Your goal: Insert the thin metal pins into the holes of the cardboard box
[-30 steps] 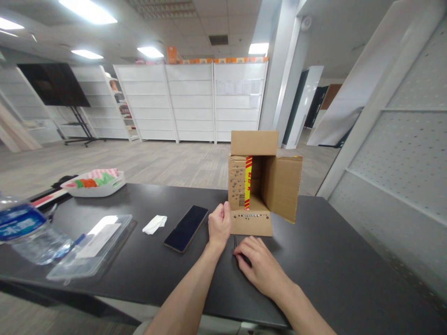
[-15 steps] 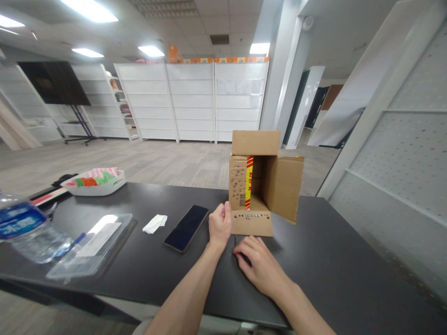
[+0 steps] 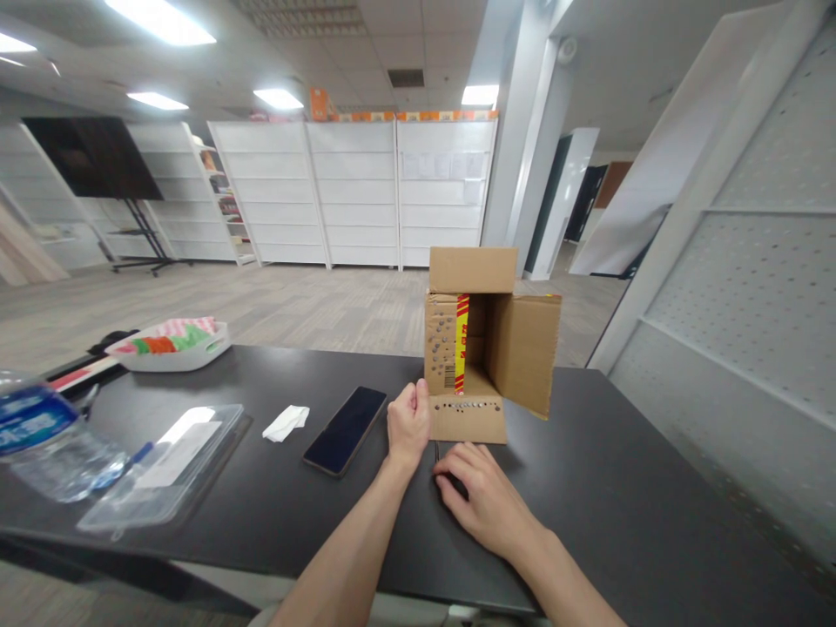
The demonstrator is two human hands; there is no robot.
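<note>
An open cardboard box (image 3: 495,383) lies on its side on the dark table, its opening towards me. Its left flap has scattered small metallic dots and a yellow-and-red tape strip (image 3: 461,344). Another row of dots runs across the lower flap (image 3: 468,425). My left hand (image 3: 408,425) is closed in a fist against the box's left edge; what it grips, if anything, is hidden. Resting on the table before the lower flap, my right hand (image 3: 480,492) has curled fingers. A thin dark stick-like tool (image 3: 437,451) shows at its fingertips, mostly covered.
A phone (image 3: 345,431) lies left of my left hand, with a crumpled white tissue (image 3: 286,423) beyond it. Further left are a clear plastic case (image 3: 163,470), a water bottle (image 3: 52,444) and a white basket (image 3: 189,355) with coloured contents. A perforated panel (image 3: 751,348) stands at right.
The whole view has shifted slightly, so everything sits a little further left. Both hands and the box keep nearly the same positions relative to each other.
</note>
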